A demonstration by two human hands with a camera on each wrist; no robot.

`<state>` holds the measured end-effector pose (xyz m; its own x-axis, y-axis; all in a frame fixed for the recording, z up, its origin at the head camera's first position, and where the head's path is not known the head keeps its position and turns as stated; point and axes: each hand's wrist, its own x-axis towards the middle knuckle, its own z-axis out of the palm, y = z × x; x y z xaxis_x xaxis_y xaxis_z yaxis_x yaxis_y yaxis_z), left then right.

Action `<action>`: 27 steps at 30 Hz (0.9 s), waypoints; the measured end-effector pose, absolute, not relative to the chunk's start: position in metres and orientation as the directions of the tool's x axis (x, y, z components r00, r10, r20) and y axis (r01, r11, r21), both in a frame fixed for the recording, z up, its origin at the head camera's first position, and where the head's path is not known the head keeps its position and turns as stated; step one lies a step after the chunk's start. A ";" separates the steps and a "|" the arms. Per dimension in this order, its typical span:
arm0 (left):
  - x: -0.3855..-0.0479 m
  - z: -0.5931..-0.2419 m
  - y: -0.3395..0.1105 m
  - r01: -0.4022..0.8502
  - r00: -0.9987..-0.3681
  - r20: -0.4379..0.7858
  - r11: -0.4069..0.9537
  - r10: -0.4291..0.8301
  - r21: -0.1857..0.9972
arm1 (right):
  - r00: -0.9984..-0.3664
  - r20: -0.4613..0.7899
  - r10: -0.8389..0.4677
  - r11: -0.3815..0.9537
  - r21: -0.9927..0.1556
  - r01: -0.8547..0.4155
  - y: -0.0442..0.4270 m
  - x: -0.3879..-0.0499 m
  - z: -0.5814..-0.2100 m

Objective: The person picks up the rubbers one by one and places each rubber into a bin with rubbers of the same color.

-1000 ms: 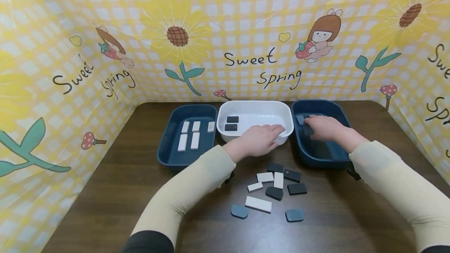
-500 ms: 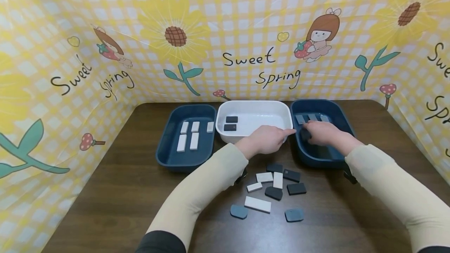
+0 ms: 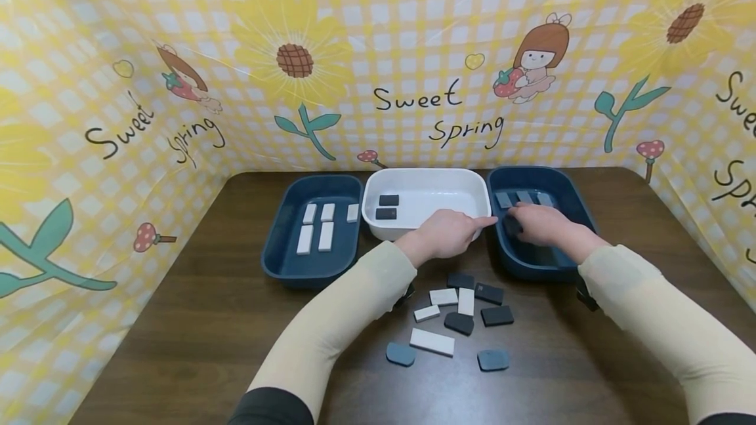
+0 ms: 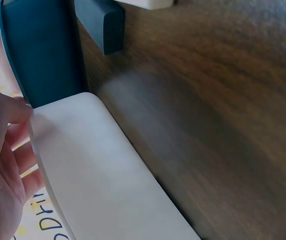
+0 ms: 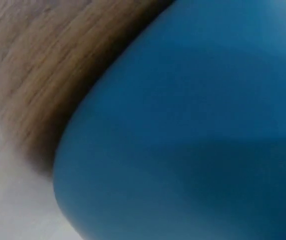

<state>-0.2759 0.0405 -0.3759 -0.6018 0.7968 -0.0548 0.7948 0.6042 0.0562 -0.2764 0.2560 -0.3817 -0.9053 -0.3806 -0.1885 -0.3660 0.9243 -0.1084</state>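
My right hand (image 3: pixel 542 223) is inside the right dark blue bin (image 3: pixel 534 272), pinching a dark piece (image 3: pixel 513 224) below a row of blue-grey pieces (image 3: pixel 504 200). The left hand (image 3: pixel 447 233) reaches over the near side of the white bin (image 3: pixel 426 174), index finger extended to the rim beside the blue bin. In the left wrist view, that hand (image 4: pixel 2 157) has its fingertips at the rim of the white bin (image 4: pixel 98 165). The right wrist view shows the outside of the blue bin (image 5: pixel 182 130); the hand is out of sight there.
Two black pieces (image 3: pixel 388 200) lie in the white bin. White pieces (image 3: pixel 304 239) lie in the left blue bin (image 3: pixel 273 261). On the table, nearer the camera, are several white, black and blue-grey pieces (image 3: pixel 432 342). A patterned yellow cloth (image 3: pixel 366 51) stands behind.
The left hand has moved right from above the white bin to its right rim. My right hand has shifted slightly nearer with the dark piece, uncovering more of the blue-grey row.
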 end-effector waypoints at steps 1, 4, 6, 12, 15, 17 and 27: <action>-0.276 -0.376 0.040 0.795 -0.602 -0.054 0.604 0.797 0.055 | -0.907 -0.188 -0.378 0.925 -0.119 -0.361 0.257 -0.276 -0.381; -0.276 -0.376 0.041 0.790 -0.606 -0.059 0.609 0.793 0.067 | -0.915 -0.167 -0.366 0.926 -0.163 -0.341 0.261 -0.273 -0.372; -0.276 -0.375 0.041 0.789 -0.607 -0.060 0.610 0.792 0.072 | -0.924 -0.135 -0.359 0.925 -0.186 -0.332 0.264 -0.270 -0.365; -0.276 -0.372 0.040 0.786 -0.611 -0.060 0.613 0.790 0.079 | -0.928 -0.025 -0.373 0.912 -0.195 -0.361 0.270 -0.250 -0.338; -0.276 -0.373 0.041 0.783 -0.613 -0.061 0.616 0.788 0.086 | -0.923 0.024 -0.383 0.905 -0.193 -0.380 0.270 -0.235 -0.329; -0.276 -0.374 0.041 0.782 -0.614 -0.061 0.617 0.787 0.085 | -0.916 0.063 -0.396 0.896 -0.189 -0.401 0.269 -0.223 -0.325; -0.277 -0.376 0.041 0.795 -0.602 -0.045 0.603 0.797 0.064 | -0.790 0.218 -0.574 0.772 -0.179 -0.610 0.242 -0.164 -0.334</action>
<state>-0.2766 0.0406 -0.3759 -0.6018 0.7974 -0.0450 0.7948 0.6035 0.0644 -0.1639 0.2417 -0.3337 -0.7897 -0.5736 0.2176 -0.6100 0.7720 -0.1787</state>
